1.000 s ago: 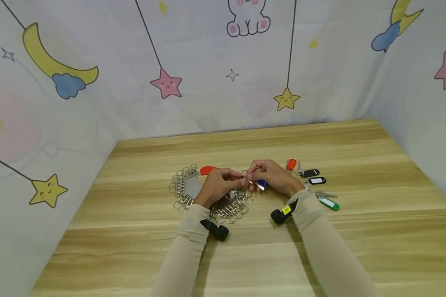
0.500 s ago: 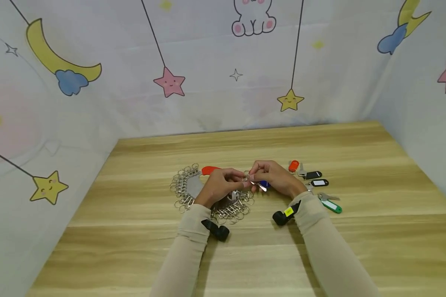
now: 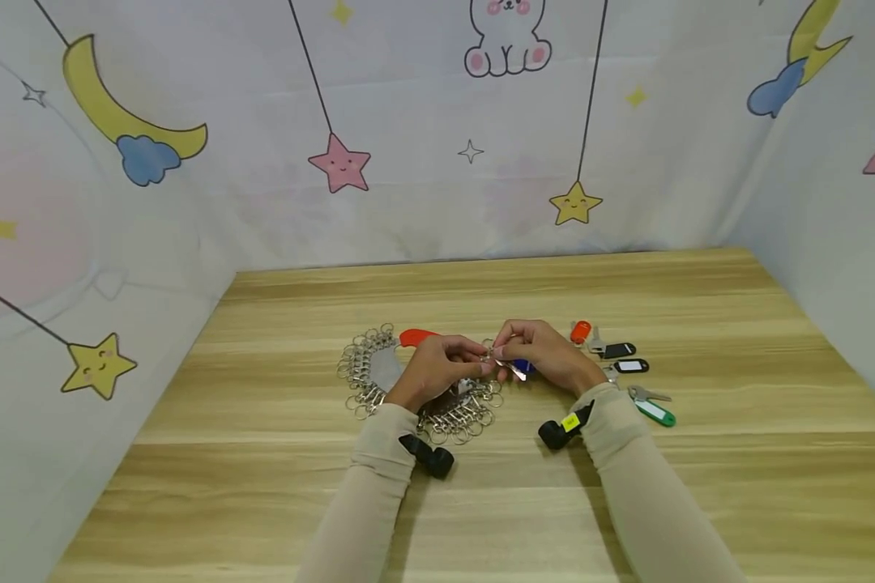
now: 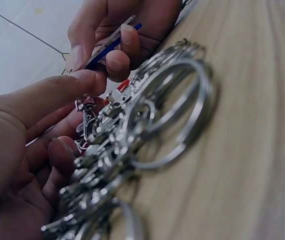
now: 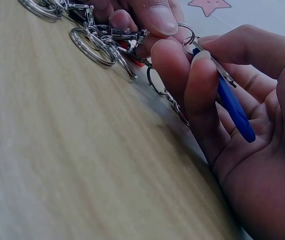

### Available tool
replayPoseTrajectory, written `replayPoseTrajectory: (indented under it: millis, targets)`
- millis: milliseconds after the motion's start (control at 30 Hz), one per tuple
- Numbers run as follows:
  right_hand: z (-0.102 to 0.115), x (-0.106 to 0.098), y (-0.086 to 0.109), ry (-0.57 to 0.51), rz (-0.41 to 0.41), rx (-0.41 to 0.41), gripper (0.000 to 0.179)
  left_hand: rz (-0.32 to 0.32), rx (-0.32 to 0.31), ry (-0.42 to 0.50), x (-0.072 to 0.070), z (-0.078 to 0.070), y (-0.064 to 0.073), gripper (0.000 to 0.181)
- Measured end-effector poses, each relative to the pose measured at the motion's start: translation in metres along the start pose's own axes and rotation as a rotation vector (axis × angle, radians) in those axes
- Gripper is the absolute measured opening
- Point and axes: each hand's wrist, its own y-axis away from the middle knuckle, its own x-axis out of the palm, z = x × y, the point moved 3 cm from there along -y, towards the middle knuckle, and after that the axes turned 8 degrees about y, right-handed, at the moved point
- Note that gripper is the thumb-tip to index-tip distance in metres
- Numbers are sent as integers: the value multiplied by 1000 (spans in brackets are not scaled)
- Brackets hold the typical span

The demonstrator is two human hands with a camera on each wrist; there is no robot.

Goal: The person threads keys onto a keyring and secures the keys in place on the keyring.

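My left hand (image 3: pixel 437 371) pinches a small split ring (image 5: pixel 191 31) between thumb and fingertip, above a flat grey plate (image 3: pixel 385 369) fringed with metal snap clips and rings (image 3: pixel 461 421). My right hand (image 3: pixel 547 354) meets it fingertip to fingertip, holding a silver key (image 3: pixel 513 371) and its blue key tag (image 5: pixel 236 110). In the right wrist view, the tag's top end lies right at the split ring. The key runs alongside the tag, partly hidden by the fingers. Several clips hang close to the left fingers in the left wrist view.
Right of my hands lie keys with tags: a red tag (image 3: pixel 580 331), a black tag (image 3: pixel 618 351), a black-framed white tag (image 3: pixel 632 366) and a green tag (image 3: pixel 655 411). A red curved piece (image 3: pixel 416 337) sits at the plate's back edge. Printed cloth (image 3: pixel 408 219) walls the wooden table.
The head view has shifted slightly, so everything appears a little lower and to the right. Both hands keep nearly the same pose, still holding the split ring and the tagged key.
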Motion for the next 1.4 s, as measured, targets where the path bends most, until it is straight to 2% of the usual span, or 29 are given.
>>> replayPoseTrajectory:
  millis: [567,767,933,1100,1200,1400]
  targets:
    - [1,-1,0,32,9,-30,12,4,13,28,0,-3,3,26]
    - [1,-1,1,32,10,-16,14,20,30,61,1,-3,3,32]
    - [0,0,1,29,-6,-4,13,30,19,75,2,-3,1,33]
    - [-1,0,1,9,-7,-5,12,39,2,85,3,-20,10,30]
    - [1,0,1,15,-5,-9,14,26,13,90,4,-31,16,28]
    - [1,0,1,12,-5,-6,16,3,10,79,5,-25,13,26]
